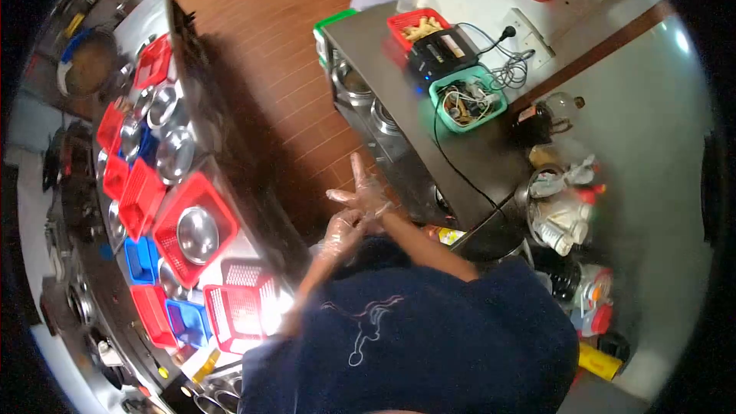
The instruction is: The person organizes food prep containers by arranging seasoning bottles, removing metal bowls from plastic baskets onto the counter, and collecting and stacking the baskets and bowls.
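Both hands wear clear, crinkled plastic gloves and meet in front of my body, above the tiled floor. My right hand (369,198) is open, its index finger and thumb stretched apart. At its wrist, my left hand (342,231) has its fingers closed on the cuff of the right plastic glove (377,205). The fingertips of the left hand partly overlap the right hand, so the exact pinch is hard to see. Below the hands is my dark shirt (460,330).
On the left, a counter holds red baskets (195,228), blue baskets (188,322) and metal bowls (198,234). A steel table (399,80) at right bears a green basket (468,100), a black device (443,54) and a red basket of ginger-like pieces (422,28). Bottles (556,234) stand nearer me.
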{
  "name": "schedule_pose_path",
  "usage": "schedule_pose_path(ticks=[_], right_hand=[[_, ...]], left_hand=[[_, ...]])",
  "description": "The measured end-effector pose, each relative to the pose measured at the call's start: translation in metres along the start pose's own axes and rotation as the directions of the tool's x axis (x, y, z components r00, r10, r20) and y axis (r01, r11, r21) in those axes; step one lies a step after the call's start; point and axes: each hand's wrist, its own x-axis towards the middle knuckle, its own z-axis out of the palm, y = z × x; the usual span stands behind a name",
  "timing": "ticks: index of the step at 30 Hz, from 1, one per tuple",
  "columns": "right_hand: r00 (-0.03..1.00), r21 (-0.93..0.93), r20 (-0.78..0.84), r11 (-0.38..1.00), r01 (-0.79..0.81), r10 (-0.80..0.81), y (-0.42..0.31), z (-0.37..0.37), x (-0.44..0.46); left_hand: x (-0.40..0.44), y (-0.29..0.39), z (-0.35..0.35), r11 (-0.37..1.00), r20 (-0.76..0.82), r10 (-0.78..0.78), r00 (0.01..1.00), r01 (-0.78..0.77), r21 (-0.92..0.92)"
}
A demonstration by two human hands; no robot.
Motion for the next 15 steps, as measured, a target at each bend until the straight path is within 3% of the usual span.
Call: schedule_pose_path(ticks=[1,2,4,6,8,9,10,13,15], right_hand=[[1.000,0.071,0.003,0.997,-0.002,0.002,-0.009,-0.001,0.008],[1.000,0.071,-0.002,0.997,-0.026,0.026,-0.005,0.000,0.019],[0.996,0.059,-0.079,0.998,0.034,-0.029,-0.015,0.003,0.041],[0.997,0.035,-0.023,0.997,-0.071,0.072,-0.022,-0.003,0.057],[0.987,-0.020,-0.141,0.997,-0.080,0.076,-0.012,0.009,0.088],[0.986,0.003,-0.136,0.996,-0.094,0.093,-0.018,0.006,0.102],[0.988,0.000,-0.124,0.996,-0.091,0.090,-0.017,0.008,0.117],[0.994,0.055,-0.105,0.998,-0.008,0.014,-0.025,0.016,0.172],[0.998,0.049,-0.060,0.999,0.007,-0.005,-0.038,0.019,0.213]], left_hand=[[0.007,0.002,-0.009,0.991,0.034,-0.036,0.999,0.040,-0.131],[0.017,0.000,-0.015,0.989,0.057,-0.040,0.998,0.048,-0.140],[0.035,-0.010,-0.032,1.000,0.083,0.014,0.996,-0.013,-0.018],[0.050,-0.033,-0.044,0.998,0.144,0.062,0.988,-0.059,-0.029],[0.062,-0.016,-0.051,0.955,0.352,-0.007,0.936,0.110,-0.274],[0.070,-0.017,-0.051,0.944,0.340,0.169,0.925,-0.053,-0.326],[0.079,-0.006,-0.057,0.964,0.389,0.143,0.910,-0.039,-0.261],[0.115,-0.005,-0.088,0.977,0.325,0.159,0.932,-0.101,-0.187],[0.146,-0.010,-0.121,0.993,0.167,0.048,0.985,-0.029,-0.114]])
